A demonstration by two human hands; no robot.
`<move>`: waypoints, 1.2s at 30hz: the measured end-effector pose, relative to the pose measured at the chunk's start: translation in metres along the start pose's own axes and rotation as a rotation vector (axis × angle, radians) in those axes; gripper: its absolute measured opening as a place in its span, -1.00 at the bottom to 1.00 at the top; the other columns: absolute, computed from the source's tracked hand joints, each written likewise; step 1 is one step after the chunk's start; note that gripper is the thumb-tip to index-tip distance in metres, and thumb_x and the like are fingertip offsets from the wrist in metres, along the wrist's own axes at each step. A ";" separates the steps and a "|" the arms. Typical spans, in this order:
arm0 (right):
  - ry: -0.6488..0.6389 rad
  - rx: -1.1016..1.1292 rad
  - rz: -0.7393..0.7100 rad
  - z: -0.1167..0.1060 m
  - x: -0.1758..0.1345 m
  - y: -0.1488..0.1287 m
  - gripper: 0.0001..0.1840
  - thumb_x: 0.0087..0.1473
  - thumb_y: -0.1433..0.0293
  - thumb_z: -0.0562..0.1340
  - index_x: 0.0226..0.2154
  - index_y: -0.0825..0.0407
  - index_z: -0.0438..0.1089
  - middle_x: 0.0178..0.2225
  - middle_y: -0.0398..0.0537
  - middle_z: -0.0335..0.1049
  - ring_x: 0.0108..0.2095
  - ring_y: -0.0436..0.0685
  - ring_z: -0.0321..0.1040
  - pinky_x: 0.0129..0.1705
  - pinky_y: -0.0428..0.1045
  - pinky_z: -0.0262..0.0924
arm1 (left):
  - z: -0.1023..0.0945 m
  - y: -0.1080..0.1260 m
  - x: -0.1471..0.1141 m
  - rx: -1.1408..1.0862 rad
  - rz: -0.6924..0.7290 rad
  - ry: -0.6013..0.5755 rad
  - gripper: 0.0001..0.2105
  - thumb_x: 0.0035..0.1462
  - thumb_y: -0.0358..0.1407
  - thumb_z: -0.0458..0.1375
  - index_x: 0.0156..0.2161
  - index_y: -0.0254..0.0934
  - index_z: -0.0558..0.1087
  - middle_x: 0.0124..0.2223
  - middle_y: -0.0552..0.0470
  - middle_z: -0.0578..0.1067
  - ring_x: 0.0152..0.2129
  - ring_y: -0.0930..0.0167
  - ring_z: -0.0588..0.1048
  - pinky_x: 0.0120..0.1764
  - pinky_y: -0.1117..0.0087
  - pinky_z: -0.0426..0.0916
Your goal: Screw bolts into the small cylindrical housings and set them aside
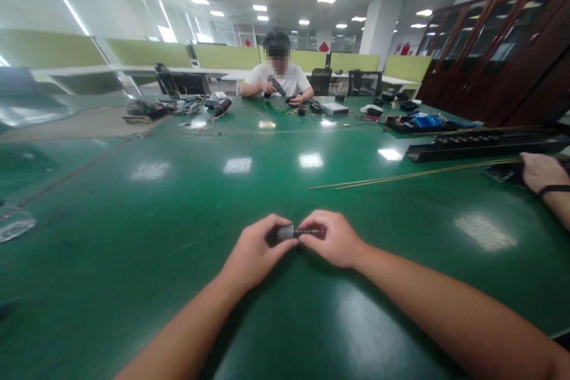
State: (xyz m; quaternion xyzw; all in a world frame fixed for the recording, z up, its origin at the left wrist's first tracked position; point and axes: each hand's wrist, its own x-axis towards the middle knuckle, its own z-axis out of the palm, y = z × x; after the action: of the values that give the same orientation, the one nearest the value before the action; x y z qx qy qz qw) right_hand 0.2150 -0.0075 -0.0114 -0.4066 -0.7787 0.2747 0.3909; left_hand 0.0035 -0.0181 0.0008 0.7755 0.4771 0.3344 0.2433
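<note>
Left hand (255, 253) grips the grey cylinder (285, 232); right hand (336, 240) pinches what seems a thin shaft (309, 231); keep both aligned.

A person (294, 76) in a white shirt sits at the far side of the green table (133, 219). Near them lie a white box (336, 108) and, to the left, a drill (220, 107) among parts (184, 105). Two thin rods (423, 174) lie in front of a black rail (472, 151), with a tray (401, 127) beyond it. Chairs (365, 82), lime partitions (149, 50) and a pillar (383, 27) stand behind; a cabinet (503, 71) rises at right.
</note>
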 end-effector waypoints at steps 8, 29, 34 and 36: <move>0.011 0.024 0.031 0.000 0.001 0.001 -0.90 -0.01 0.46 0.35 -0.34 0.07 0.54 -0.42 -0.12 0.46 -0.44 0.01 0.32 -0.39 -0.10 0.18 | -0.001 -0.001 0.001 -0.002 -0.005 0.014 -0.78 0.09 -0.16 0.28 -0.17 -0.19 0.49 -0.24 0.05 0.57 -0.30 0.33 0.53 -0.22 0.33 0.38; 0.049 0.018 0.092 0.001 0.002 0.003 -0.91 -0.01 0.42 0.34 -0.36 0.08 0.52 -0.47 -0.14 0.42 -0.47 0.01 0.29 -0.42 -0.09 0.13 | -0.003 -0.002 0.003 0.007 -0.014 0.052 -0.75 0.11 -0.18 0.26 -0.11 -0.19 0.49 -0.19 0.02 0.58 -0.26 0.32 0.55 -0.13 0.28 0.43; 0.047 0.016 0.098 0.002 0.002 0.005 -0.91 -0.01 0.41 0.34 -0.37 0.07 0.52 -0.48 -0.14 0.41 -0.47 0.01 0.28 -0.42 -0.10 0.12 | -0.003 -0.004 0.002 -0.002 -0.006 0.057 -0.74 0.11 -0.17 0.26 -0.12 -0.20 0.49 -0.19 0.01 0.59 -0.27 0.31 0.55 -0.13 0.26 0.43; 0.048 0.017 0.104 0.003 0.002 0.006 -0.91 -0.02 0.41 0.34 -0.37 0.07 0.51 -0.48 -0.14 0.40 -0.48 0.00 0.27 -0.43 -0.10 0.12 | -0.003 -0.005 0.002 0.003 -0.002 0.062 -0.74 0.11 -0.16 0.26 -0.11 -0.20 0.49 -0.19 0.01 0.59 -0.26 0.30 0.56 -0.12 0.26 0.44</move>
State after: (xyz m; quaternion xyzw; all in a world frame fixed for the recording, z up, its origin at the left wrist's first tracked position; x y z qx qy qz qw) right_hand 0.2146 -0.0027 -0.0163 -0.4498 -0.7446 0.2913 0.3982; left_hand -0.0004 -0.0138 -0.0001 0.7646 0.4857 0.3574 0.2273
